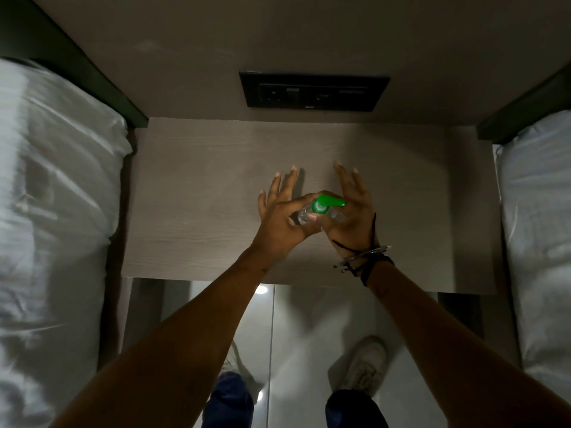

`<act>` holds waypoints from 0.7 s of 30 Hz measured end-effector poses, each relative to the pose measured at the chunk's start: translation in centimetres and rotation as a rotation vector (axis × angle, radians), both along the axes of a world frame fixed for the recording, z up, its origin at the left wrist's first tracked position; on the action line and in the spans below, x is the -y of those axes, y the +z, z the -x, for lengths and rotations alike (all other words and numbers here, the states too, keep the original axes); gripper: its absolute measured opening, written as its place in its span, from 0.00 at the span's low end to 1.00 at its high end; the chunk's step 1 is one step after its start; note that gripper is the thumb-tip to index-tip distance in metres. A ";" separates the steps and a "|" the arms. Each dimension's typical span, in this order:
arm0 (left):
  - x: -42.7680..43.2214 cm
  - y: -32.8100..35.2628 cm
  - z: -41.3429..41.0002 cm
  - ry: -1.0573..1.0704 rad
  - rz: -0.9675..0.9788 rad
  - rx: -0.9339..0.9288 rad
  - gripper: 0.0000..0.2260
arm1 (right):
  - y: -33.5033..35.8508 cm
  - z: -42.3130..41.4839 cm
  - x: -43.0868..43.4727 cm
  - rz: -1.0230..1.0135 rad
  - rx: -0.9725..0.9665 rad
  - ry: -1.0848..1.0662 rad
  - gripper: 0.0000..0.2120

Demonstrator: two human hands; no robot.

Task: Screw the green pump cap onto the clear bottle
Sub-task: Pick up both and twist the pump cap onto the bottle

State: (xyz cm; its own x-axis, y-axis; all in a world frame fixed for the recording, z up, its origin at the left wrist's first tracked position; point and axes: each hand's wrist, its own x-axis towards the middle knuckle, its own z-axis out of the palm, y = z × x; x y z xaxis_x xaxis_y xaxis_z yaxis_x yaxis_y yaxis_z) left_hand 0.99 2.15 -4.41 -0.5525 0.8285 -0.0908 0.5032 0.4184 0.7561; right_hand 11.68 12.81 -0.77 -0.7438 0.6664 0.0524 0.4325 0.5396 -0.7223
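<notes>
Right now the clear bottle (304,217) sits between the two hands above the wooden table (197,193), its long axis tilted, base toward the left hand (282,216) and neck up toward the right hand (352,219). The left thumb and palm pinch the body, fingers splayed. The right hand cups the far side, fingers also spread, thumb just under the green pump cap (324,205), whose spout points to the right. Whether the threads are fully seated is not visible; the right hand seems nearer for the turning.
</notes>
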 end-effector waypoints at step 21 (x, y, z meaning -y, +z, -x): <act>0.6 0.9 -0.4 0.000 0.036 -0.104 0.19 | 4.8 -0.2 0.9 -0.347 0.101 -0.021 0.19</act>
